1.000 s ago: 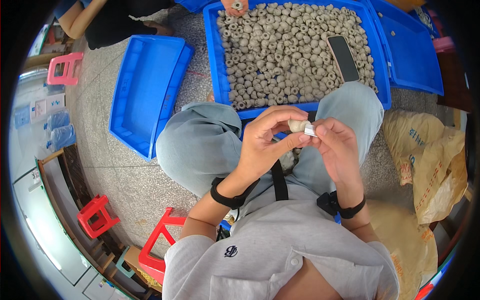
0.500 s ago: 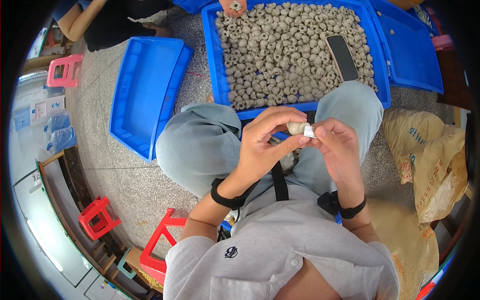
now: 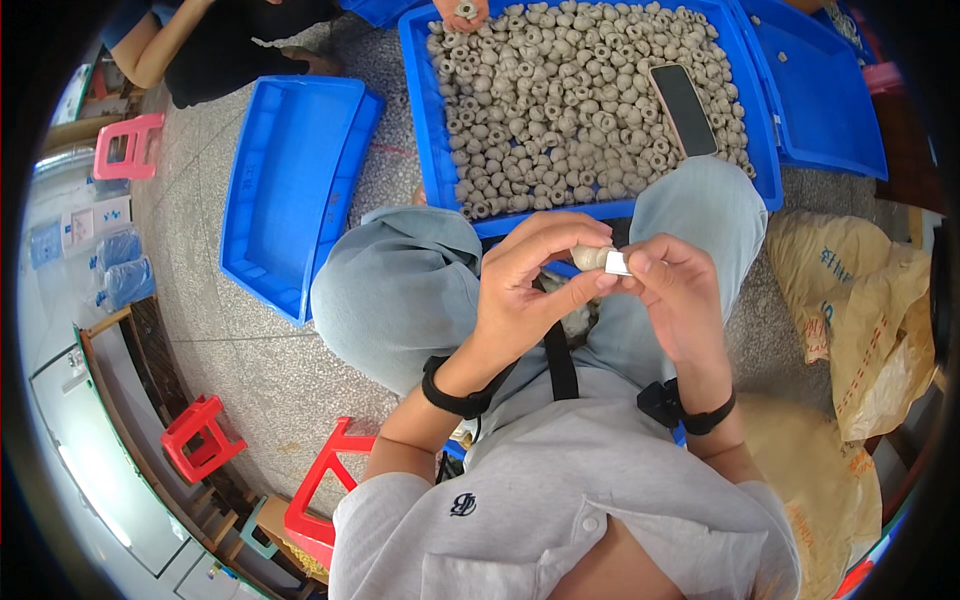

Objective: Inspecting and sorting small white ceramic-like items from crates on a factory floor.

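Over my lap, my left hand (image 3: 530, 278) pinches a small rounded grey-beige piece (image 3: 587, 257) between thumb and fingers. It looks like the many knobby, holed pieces (image 3: 570, 110) heaped in the blue crate (image 3: 432, 130) just beyond my knees. A small white flat-sided piece (image 3: 615, 263) is closed in the fingertips of my right hand (image 3: 680, 285), its end against the rounded piece. Whether the white piece is a block or a folded strip cannot be made out. My fingers partly hide both pieces.
A phone (image 3: 684, 110) lies on the heap. Another person's hand (image 3: 463, 14) holds a grey piece at the crate's far edge. A second blue crate (image 3: 290, 190) stands to the left, red stools (image 3: 200, 437) behind it. Brown sacks (image 3: 860, 320) lie at the right.
My hands stay nearly where they were; the white piece has turned slightly against the rounded piece. The other person's hand has shifted slightly at the crate's edge.
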Demonstrator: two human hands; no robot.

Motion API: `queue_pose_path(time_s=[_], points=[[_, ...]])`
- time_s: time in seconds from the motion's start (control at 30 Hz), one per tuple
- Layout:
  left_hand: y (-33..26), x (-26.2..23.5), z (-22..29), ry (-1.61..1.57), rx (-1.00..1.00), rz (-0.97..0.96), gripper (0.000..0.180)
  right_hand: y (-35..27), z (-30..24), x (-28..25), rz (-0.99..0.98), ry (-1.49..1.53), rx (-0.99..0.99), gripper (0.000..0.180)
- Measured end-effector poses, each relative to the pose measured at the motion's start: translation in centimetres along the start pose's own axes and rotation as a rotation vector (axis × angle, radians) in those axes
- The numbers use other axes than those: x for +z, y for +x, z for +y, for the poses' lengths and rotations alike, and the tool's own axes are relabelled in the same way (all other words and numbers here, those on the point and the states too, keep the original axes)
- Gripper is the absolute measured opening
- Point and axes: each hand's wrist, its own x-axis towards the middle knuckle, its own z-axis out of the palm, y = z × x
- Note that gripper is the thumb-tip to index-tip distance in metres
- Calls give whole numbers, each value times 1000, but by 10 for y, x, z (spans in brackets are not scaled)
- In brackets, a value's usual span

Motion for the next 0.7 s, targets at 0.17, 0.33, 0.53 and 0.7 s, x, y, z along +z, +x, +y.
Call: queue_pose_path(time_s=[0.17, 0.33, 0.53, 0.7], points=[[1, -2, 2, 122, 44, -11, 29, 0, -4, 3, -19, 26, 16, 11], [0, -1, 2, 142, 52, -13, 28, -1, -4, 5, -7, -8, 20, 13], [2, -2, 0, 187, 117, -35, 29, -2, 0, -3, -24, 5, 30, 12], [2, -4, -1, 213, 125, -40, 29, -1, 3, -5, -30, -2, 61, 12]])
